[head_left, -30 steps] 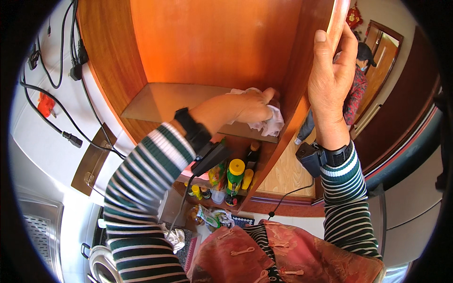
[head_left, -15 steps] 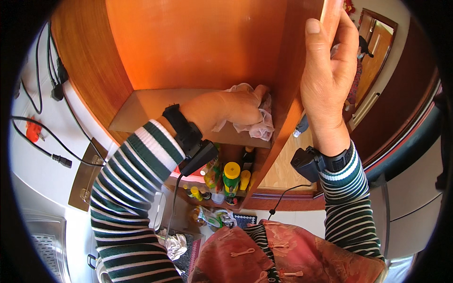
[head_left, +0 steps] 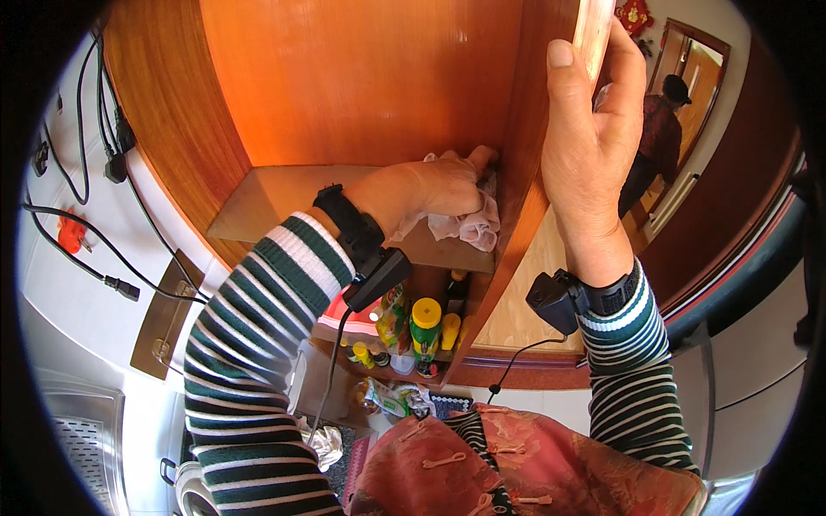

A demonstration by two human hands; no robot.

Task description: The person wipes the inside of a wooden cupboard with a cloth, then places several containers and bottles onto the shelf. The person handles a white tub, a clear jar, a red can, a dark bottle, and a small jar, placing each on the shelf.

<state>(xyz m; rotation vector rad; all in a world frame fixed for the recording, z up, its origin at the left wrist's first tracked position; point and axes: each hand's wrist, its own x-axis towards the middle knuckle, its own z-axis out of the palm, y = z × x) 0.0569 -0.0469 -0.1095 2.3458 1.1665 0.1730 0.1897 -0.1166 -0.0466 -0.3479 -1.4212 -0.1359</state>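
compared with 0.5 s ago, we see the co-worker point(head_left: 661, 142) at 2 o'clock clear of our right hand point(head_left: 594, 163), back turned more toward us, where that hand covered most of them before; our grip on the side panel point(head_left: 529, 129) and the cloth's place are much the same. we bend our left arm in from 7 o'clock, the left hand point(head_left: 443, 185) laid over the cloth point(head_left: 471, 230) just toward 1 o'clock from the centre, its back facing up; 1 digit points at the far corner, the others are hidden, so we cannot tell whether they are spread or pinching. we hold the right hand raised at 2 o'clock, thumb straight against the panel's near side, fingers curled behind, clamping its edge. our cloth is thin, whitish with a pink tint, crumpled in loose folds on the brown shelf point(head_left: 280, 198), just beside the panel.
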